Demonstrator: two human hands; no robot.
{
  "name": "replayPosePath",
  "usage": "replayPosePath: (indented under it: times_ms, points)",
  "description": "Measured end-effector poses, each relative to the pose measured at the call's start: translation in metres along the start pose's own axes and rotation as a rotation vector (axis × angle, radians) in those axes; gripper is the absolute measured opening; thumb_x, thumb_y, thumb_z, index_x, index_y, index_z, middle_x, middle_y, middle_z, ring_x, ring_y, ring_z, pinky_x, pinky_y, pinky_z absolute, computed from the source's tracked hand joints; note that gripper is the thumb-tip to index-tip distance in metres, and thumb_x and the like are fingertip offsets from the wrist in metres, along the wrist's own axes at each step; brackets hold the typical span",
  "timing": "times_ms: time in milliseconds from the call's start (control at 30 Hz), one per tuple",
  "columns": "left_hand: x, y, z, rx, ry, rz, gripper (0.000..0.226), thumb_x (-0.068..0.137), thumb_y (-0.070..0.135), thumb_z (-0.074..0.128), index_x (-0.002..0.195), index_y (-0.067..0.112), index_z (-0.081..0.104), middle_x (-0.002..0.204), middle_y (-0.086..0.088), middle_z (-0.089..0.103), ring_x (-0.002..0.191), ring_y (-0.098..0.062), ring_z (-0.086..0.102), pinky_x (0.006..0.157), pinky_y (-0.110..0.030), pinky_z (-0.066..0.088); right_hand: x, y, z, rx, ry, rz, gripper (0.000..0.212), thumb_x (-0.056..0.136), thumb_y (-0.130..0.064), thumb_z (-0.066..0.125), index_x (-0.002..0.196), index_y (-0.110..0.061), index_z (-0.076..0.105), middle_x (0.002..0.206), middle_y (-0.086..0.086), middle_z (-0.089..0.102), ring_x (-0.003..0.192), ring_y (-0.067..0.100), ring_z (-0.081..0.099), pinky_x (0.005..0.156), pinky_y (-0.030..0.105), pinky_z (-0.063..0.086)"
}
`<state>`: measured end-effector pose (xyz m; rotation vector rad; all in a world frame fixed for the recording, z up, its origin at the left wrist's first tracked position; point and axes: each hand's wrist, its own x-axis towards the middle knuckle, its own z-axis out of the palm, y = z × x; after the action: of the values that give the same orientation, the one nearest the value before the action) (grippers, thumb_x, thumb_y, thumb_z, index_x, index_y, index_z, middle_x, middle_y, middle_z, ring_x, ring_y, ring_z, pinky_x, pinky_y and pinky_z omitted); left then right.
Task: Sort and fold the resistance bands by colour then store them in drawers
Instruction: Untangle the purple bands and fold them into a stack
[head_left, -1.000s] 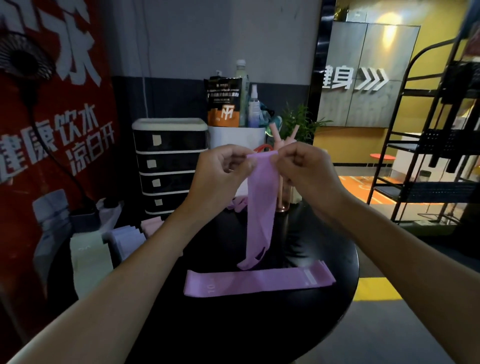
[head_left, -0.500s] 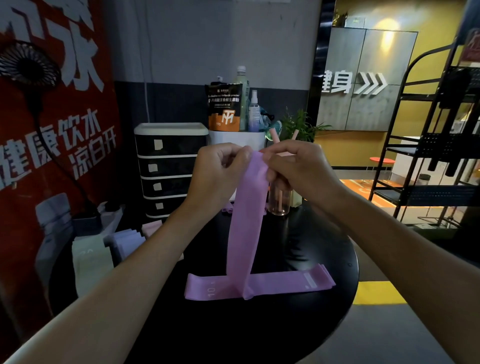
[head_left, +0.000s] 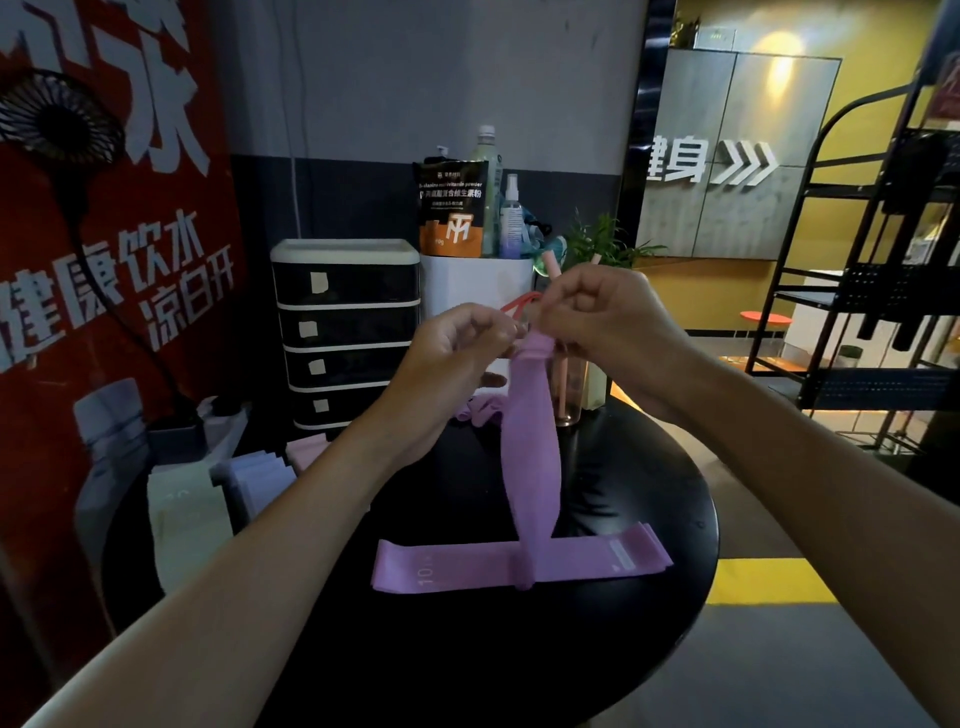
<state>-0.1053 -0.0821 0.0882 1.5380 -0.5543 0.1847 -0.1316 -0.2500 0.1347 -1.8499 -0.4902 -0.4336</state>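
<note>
My left hand (head_left: 457, 358) and my right hand (head_left: 602, 322) pinch the top end of a purple resistance band (head_left: 532, 457) that hangs down in front of me. Its lower end touches a second purple band (head_left: 452, 564) lying flat across the round black table (head_left: 649, 499). A black drawer unit with a white top (head_left: 345, 332) stands at the back left. Folded pale bands (head_left: 254, 475) are stacked left of the table, and another crumpled purple band (head_left: 480, 413) lies behind my hands.
A white bin (head_left: 475, 283) with a powder bag, bottles and a spray stands behind the table. A glass with pink straws (head_left: 569, 395) sits at the table's far edge, with a potted plant beside it. A black metal rack (head_left: 883, 291) is at the right, a fan at upper left.
The hanging band has come down until its lower end rests on the flat band. My hands have bunched its top end closer together.
</note>
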Motion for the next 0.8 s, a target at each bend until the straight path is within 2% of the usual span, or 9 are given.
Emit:
replayPosePath:
  times_ms: [67,167,233,300,400,467,533,633,800]
  points:
    - [-0.001,-0.004,0.003,-0.065,-0.084,-0.1,0.021,0.098,0.019,0.06,0.119,0.016,0.063,0.115,-0.008,0.069,0.101,-0.017,0.066,0.09,-0.037,0.053,0.0,0.001,-0.001,0.017,-0.01,0.022,0.015,0.086,0.002,0.064,0.094,-0.01,0.061,0.088,0.033,0.061,0.075,0.031,0.057,0.075,0.052,0.053]
    - [-0.006,-0.01,0.007,-0.123,-0.218,-0.165,0.026,0.1,0.02,0.055,0.125,0.016,0.061,0.12,-0.011,0.069,0.109,-0.024,0.066,0.097,-0.036,0.048,-0.001,0.003,-0.005,0.123,-0.03,0.058,0.026,0.082,0.004,0.058,0.102,-0.012,0.057,0.089,0.022,0.057,0.075,0.028,0.052,0.068,0.043,0.042]
    - [-0.009,-0.017,0.008,-0.164,-0.285,-0.152,0.025,0.099,0.021,0.055,0.119,0.011,0.065,0.117,-0.016,0.071,0.116,-0.031,0.064,0.101,-0.039,0.047,-0.003,0.005,-0.009,0.184,-0.027,0.076,0.031,0.084,0.008,0.054,0.108,-0.01,0.054,0.092,0.019,0.06,0.079,0.028,0.053,0.071,0.042,0.043]
    - [-0.01,-0.023,0.008,-0.192,-0.314,-0.143,0.018,0.093,0.025,0.06,0.101,0.016,0.073,0.103,-0.014,0.073,0.11,-0.033,0.067,0.103,-0.042,0.046,-0.005,0.007,-0.013,0.235,-0.012,0.077,0.035,0.083,0.008,0.056,0.114,-0.01,0.052,0.093,0.012,0.066,0.08,0.026,0.058,0.071,0.039,0.047]
    - [-0.011,-0.032,0.005,-0.242,-0.292,-0.163,0.017,0.085,0.024,0.065,0.095,0.014,0.074,0.089,-0.006,0.073,0.084,-0.018,0.069,0.084,-0.031,0.053,-0.011,0.011,-0.02,0.26,0.028,0.089,0.037,0.088,0.011,0.054,0.118,-0.011,0.052,0.078,0.003,0.065,0.07,0.018,0.06,0.065,0.032,0.051]
    - [-0.013,-0.033,0.003,-0.267,-0.272,-0.2,0.023,0.081,0.019,0.066,0.101,0.009,0.071,0.084,-0.002,0.073,0.073,-0.01,0.067,0.069,-0.022,0.053,-0.016,0.016,-0.026,0.245,0.061,0.097,0.037,0.089,0.012,0.052,0.116,-0.013,0.053,0.077,0.008,0.06,0.073,0.027,0.057,0.069,0.039,0.048]
    - [-0.017,-0.033,-0.002,-0.194,-0.282,-0.244,0.028,0.079,0.02,0.068,0.106,0.01,0.07,0.082,0.002,0.071,0.068,-0.006,0.063,0.059,-0.02,0.05,-0.021,0.023,-0.03,0.265,0.115,0.117,0.036,0.09,0.011,0.053,0.116,-0.013,0.053,0.077,0.008,0.058,0.073,0.024,0.059,0.071,0.039,0.051]
    - [-0.023,-0.036,-0.011,-0.068,-0.315,-0.29,0.031,0.085,0.022,0.068,0.113,0.011,0.07,0.077,0.006,0.064,0.061,-0.003,0.056,0.056,-0.02,0.047,-0.027,0.036,-0.037,0.291,0.205,0.152,0.034,0.091,0.007,0.054,0.119,-0.013,0.053,0.079,0.006,0.057,0.072,0.015,0.061,0.072,0.032,0.054]
    - [-0.034,-0.044,-0.024,-0.003,-0.325,-0.361,0.022,0.094,0.012,0.062,0.115,0.008,0.065,0.064,0.006,0.058,0.051,-0.005,0.049,0.05,-0.02,0.043,-0.043,0.064,-0.048,0.251,0.247,0.223,0.025,0.094,0.001,0.055,0.114,-0.013,0.057,0.083,0.005,0.057,0.078,0.015,0.06,0.082,0.039,0.052]
